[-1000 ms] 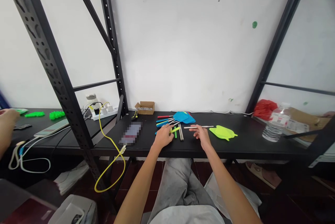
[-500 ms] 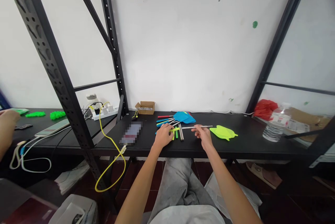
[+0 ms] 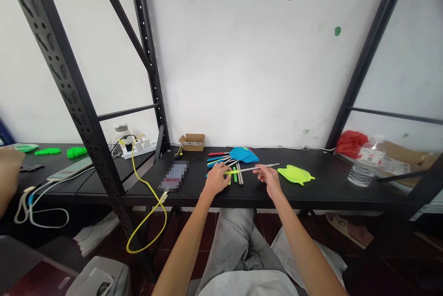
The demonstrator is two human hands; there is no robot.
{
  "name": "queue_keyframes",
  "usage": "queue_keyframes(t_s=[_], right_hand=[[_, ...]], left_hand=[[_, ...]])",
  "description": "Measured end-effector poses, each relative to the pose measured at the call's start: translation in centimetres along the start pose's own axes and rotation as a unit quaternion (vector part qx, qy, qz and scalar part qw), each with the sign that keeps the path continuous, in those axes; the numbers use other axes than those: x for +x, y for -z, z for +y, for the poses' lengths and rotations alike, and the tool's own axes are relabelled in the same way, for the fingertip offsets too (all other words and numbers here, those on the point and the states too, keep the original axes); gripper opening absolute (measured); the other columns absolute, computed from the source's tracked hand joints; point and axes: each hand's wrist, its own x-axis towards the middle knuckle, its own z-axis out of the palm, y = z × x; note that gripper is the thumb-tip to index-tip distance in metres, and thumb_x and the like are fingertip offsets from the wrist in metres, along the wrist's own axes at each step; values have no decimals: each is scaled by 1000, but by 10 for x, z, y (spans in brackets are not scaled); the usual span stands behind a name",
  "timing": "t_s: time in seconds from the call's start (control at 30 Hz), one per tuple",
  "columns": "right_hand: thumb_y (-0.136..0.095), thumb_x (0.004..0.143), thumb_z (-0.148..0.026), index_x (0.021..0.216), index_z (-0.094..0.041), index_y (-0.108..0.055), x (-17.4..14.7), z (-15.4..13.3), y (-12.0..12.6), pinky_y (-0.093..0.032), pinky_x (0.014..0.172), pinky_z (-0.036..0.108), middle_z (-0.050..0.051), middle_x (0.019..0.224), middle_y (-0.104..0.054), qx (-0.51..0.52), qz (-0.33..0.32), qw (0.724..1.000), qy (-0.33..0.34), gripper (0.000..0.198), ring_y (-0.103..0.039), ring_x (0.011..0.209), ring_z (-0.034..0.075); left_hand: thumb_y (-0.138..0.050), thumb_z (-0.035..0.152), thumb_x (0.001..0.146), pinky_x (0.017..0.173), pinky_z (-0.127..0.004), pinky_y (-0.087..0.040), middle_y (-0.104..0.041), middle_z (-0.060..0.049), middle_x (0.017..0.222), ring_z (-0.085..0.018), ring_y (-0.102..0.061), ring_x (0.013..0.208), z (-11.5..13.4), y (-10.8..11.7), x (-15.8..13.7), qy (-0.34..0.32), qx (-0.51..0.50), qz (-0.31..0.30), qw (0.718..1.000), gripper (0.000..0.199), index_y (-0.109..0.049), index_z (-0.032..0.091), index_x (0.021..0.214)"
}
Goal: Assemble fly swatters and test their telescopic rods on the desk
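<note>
My left hand (image 3: 217, 179) is closed on a yellow-green handle (image 3: 232, 172), which sticks out to the right of the fingers. A thin silver rod (image 3: 248, 169) runs rightward from the handle's end, and the two look in contact. My right hand (image 3: 267, 178) pinches the rod near its middle, and the tip passes beyond the fingers. Below the rod lie a green handle (image 3: 235, 174) and several silver rods (image 3: 240, 178). Flat yellow-green leaf-like pieces (image 3: 295, 174) rest to the right of my right hand. Behind the hands is a pile of blue flat pieces (image 3: 245, 154) with rods and coloured handles.
A small open cardboard box (image 3: 192, 142) stands at the back left, with a blurred phone-like device (image 3: 174, 176) and yellow cable (image 3: 165, 215) nearer. A water bottle (image 3: 367, 161) is at right. Black shelf posts (image 3: 74, 88) frame the table. Another person's hand (image 3: 10, 171) shows far left.
The rod has shifted slightly left and tilted, its left end now meeting the yellow-green handle. Both my hands stay almost in place. The other person's hand has moved slightly.
</note>
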Motion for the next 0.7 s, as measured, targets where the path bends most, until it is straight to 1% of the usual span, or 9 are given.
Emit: queue_keyframes(t_s=[0.2, 0.43, 0.7], right_hand=[[-67, 72, -49, 82, -14, -72, 2, 3, 1, -32, 43, 24, 11, 72, -72, 6, -7, 1000, 1, 36, -51, 48, 12], [-67, 72, -53, 84, -14, -73, 1, 4, 1, -33, 42, 25, 11, 73, -72, -5, -5, 1000, 8, 42, -52, 49, 13], [-69, 71, -54, 83, -14, -74, 3, 7, 1, -32, 42, 24, 11, 72, -72, -1, 3, 1000, 7, 42, -50, 47, 11]], left_hand=[[-50, 18, 84, 83, -31, -46, -59, -5, 100, -21, -53, 97, 1, 1, 0, -10, -5, 9, 1000, 24, -67, 24, 101], [-50, 20, 85, 78, -30, -47, -59, -7, 97, -22, -53, 96, 1, 3, 0, -6, -11, -4, 1000, 26, -67, 24, 103], [-51, 18, 83, 77, -30, -45, -59, -5, 97, -21, -54, 95, 1, 3, 0, -20, -9, 5, 1000, 22, -66, 24, 97]])
